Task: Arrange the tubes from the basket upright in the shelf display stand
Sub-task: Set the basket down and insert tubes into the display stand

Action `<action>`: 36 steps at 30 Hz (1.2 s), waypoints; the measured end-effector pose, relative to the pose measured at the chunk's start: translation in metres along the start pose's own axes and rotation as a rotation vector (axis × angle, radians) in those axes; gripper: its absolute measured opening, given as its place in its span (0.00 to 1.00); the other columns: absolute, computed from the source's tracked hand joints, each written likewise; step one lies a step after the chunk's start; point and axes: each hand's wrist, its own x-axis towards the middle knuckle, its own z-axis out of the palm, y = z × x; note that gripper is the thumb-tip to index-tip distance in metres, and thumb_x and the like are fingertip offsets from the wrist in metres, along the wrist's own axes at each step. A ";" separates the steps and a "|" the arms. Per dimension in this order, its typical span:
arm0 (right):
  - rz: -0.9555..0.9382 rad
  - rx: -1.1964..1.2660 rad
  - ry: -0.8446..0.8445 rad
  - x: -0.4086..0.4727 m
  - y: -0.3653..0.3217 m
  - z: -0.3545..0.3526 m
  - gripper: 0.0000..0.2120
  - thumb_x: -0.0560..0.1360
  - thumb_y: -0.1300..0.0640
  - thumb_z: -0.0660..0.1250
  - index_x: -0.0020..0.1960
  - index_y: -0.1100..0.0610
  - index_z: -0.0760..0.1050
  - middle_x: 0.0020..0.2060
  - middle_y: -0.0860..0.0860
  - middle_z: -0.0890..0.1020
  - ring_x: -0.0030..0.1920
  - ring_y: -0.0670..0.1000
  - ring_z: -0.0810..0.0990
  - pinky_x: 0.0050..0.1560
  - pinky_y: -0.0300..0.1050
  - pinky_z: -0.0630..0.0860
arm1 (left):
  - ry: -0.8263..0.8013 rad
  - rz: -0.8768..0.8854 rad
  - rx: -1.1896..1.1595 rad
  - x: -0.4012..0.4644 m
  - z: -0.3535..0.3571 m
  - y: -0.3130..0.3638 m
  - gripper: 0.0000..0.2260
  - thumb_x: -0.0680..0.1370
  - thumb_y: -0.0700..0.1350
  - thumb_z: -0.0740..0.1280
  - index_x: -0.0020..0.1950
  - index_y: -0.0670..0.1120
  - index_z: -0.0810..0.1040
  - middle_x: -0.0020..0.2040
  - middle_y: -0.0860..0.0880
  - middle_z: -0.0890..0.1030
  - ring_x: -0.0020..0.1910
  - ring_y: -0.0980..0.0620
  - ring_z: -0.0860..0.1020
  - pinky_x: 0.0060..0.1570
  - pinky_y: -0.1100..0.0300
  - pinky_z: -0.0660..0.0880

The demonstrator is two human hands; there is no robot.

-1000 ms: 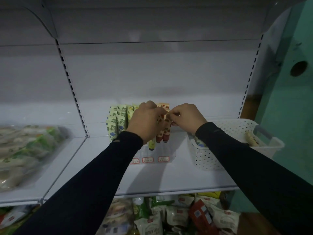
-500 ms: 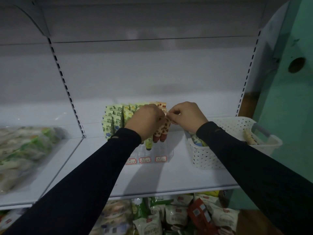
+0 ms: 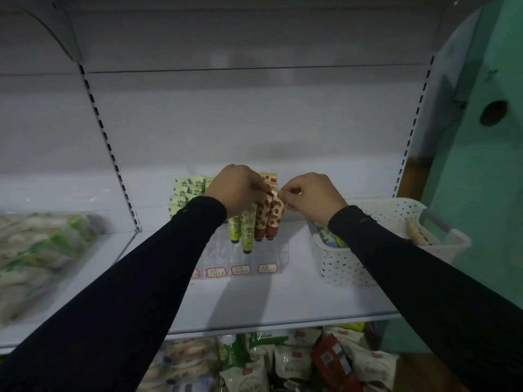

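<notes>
A clear display stand [image 3: 271, 254] with small price labels sits on the white shelf [image 3: 254, 304]. Green tubes [image 3: 186, 193] fill its left rows, caps down. Two red strawberry-print tubes [image 3: 268, 219] stand at the right, beside two green ones [image 3: 243, 227]. My left hand [image 3: 237, 189] and my right hand [image 3: 311, 193] both pinch the flat top ends of the red tubes from above. To the right, a white perforated basket [image 3: 365, 267] holds a few more tubes, partly hidden by my right sleeve.
Bagged goods in clear plastic [image 3: 36, 256] lie on the neighbouring shelf at the left. Packaged snacks [image 3: 294, 363] fill the shelf below. A green wall [image 3: 481, 179] rises just right of the basket. Slotted uprights frame the shelf bay.
Both hands stay pinched on the red tube tops; the tubes have sunk slightly lower into the stand. The view has shifted a little.
</notes>
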 end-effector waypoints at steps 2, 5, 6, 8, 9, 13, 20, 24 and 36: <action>-0.001 0.006 -0.001 0.000 -0.001 -0.001 0.11 0.77 0.53 0.68 0.46 0.60 0.84 0.39 0.51 0.85 0.42 0.50 0.82 0.48 0.46 0.78 | 0.004 -0.014 -0.018 0.002 -0.002 -0.001 0.06 0.77 0.43 0.70 0.51 0.49 0.86 0.50 0.51 0.82 0.46 0.56 0.75 0.47 0.65 0.68; -0.002 0.008 -0.009 0.001 0.000 -0.001 0.11 0.77 0.53 0.68 0.45 0.59 0.84 0.37 0.49 0.84 0.40 0.48 0.82 0.43 0.38 0.76 | 0.034 0.004 0.011 0.004 -0.001 -0.003 0.06 0.77 0.43 0.71 0.51 0.48 0.86 0.43 0.56 0.72 0.43 0.58 0.71 0.46 0.66 0.67; -0.003 0.004 -0.013 0.002 0.000 -0.001 0.10 0.77 0.53 0.68 0.45 0.59 0.84 0.36 0.48 0.83 0.39 0.46 0.81 0.40 0.34 0.73 | 0.034 -0.004 0.006 0.005 0.000 -0.004 0.06 0.77 0.44 0.70 0.51 0.48 0.86 0.42 0.57 0.70 0.43 0.58 0.71 0.46 0.66 0.67; -0.003 -0.006 -0.020 0.004 0.000 -0.001 0.10 0.77 0.53 0.68 0.44 0.57 0.84 0.33 0.44 0.81 0.36 0.43 0.79 0.37 0.30 0.69 | 0.035 -0.014 0.021 0.006 0.002 -0.007 0.06 0.77 0.45 0.70 0.51 0.50 0.86 0.46 0.54 0.71 0.46 0.55 0.72 0.47 0.64 0.67; -0.009 -0.014 -0.021 0.004 -0.001 -0.001 0.10 0.77 0.53 0.68 0.44 0.57 0.84 0.33 0.43 0.80 0.36 0.42 0.78 0.37 0.30 0.69 | 0.034 -0.010 0.041 0.006 0.003 -0.009 0.06 0.77 0.46 0.70 0.51 0.51 0.86 0.48 0.52 0.72 0.49 0.54 0.73 0.48 0.63 0.67; -0.052 -0.062 -0.023 0.007 -0.004 0.001 0.11 0.77 0.54 0.68 0.43 0.59 0.84 0.34 0.44 0.80 0.39 0.47 0.80 0.43 0.39 0.73 | 0.023 0.021 0.112 0.006 0.005 -0.010 0.07 0.77 0.49 0.69 0.51 0.53 0.86 0.49 0.50 0.72 0.54 0.49 0.74 0.52 0.56 0.72; -0.076 -0.123 -0.026 0.012 -0.006 0.004 0.12 0.77 0.54 0.67 0.43 0.60 0.84 0.36 0.46 0.81 0.40 0.48 0.80 0.41 0.39 0.70 | -0.026 0.058 0.163 0.009 -0.002 -0.012 0.09 0.77 0.52 0.67 0.51 0.52 0.86 0.43 0.52 0.76 0.45 0.52 0.76 0.45 0.56 0.74; -0.085 -0.155 -0.030 0.014 -0.007 0.005 0.11 0.77 0.54 0.67 0.42 0.60 0.84 0.37 0.49 0.83 0.38 0.48 0.78 0.33 0.34 0.67 | -0.018 0.064 0.126 0.011 0.001 -0.014 0.16 0.75 0.61 0.67 0.45 0.50 0.87 0.35 0.53 0.77 0.33 0.57 0.74 0.36 0.57 0.73; -0.074 -0.168 -0.075 0.017 -0.008 0.000 0.11 0.77 0.54 0.67 0.42 0.59 0.84 0.30 0.41 0.75 0.32 0.40 0.72 0.32 0.29 0.63 | 0.048 0.000 0.042 0.008 0.010 -0.014 0.12 0.77 0.56 0.68 0.46 0.49 0.86 0.33 0.54 0.73 0.33 0.56 0.69 0.31 0.63 0.62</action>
